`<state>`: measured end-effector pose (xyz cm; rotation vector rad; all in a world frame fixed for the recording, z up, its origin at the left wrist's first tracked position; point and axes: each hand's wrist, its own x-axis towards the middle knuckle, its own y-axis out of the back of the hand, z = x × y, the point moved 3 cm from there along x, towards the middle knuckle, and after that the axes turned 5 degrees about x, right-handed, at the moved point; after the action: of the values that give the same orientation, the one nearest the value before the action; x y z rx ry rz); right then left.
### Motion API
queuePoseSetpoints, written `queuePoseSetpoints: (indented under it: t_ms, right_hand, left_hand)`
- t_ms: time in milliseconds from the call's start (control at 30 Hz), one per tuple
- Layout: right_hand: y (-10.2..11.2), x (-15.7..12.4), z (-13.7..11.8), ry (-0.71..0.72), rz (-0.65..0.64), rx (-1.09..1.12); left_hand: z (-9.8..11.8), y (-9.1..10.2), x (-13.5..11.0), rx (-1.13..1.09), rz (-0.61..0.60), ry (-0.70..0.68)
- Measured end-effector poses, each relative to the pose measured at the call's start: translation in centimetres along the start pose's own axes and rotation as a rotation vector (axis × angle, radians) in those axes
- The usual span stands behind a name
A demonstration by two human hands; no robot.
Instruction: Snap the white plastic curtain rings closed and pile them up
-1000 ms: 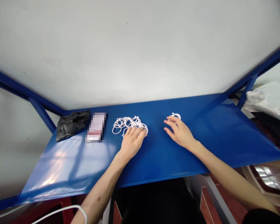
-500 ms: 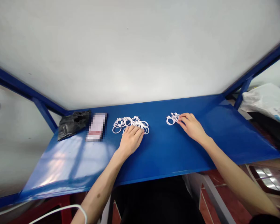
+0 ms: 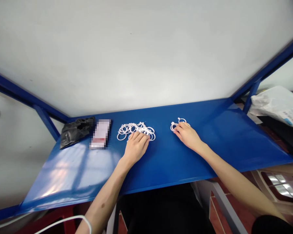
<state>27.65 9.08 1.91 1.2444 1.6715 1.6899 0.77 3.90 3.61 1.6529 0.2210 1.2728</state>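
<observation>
A heap of white plastic rings (image 3: 133,129) lies on the blue shelf (image 3: 210,146). My left hand (image 3: 136,146) rests flat at its near edge, fingers stretched out and touching the nearest rings. A small cluster of white rings (image 3: 177,125) lies further right. My right hand (image 3: 187,135) lies over that cluster's near side, fingers extended, with the fingertips on the rings.
A crumpled black plastic bag (image 3: 74,130) and a small flat packet (image 3: 100,133) lie left of the ring heap. A white wall stands behind the shelf. Blue frame posts rise at both ends. A white plastic bag (image 3: 278,105) sits on the far right. A white cable (image 3: 63,221) hangs below.
My right hand shifted left along the small cluster, and those rings moved slightly left with it. My left hand stayed on the heap.
</observation>
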Motion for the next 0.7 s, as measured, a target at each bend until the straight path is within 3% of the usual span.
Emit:
queuePoseSetpoints:
  t_ms: [233, 467, 600, 700]
  right_hand:
    - [1.0, -0.2, -4.8, 0.166, 0.034, -0.016]
    - [2.1, -1.7, -10.1, 0.332, 0.000, 0.010]
    - [2.1, -2.0, -10.1, 0.367, -0.062, 0.052]
    - [2.4, -1.7, -8.9, 0.491, -0.115, 0.058]
  left_hand:
    - [1.9, 0.2, 0.0, -0.032, 0.019, -0.120]
    - [4.1, -0.4, -0.4, -0.118, -0.093, -0.210]
    - [3.9, -0.1, -0.3, -0.124, -0.086, -0.280]
    - [4.0, 0.4, -0.2, -0.144, -0.046, -0.364]
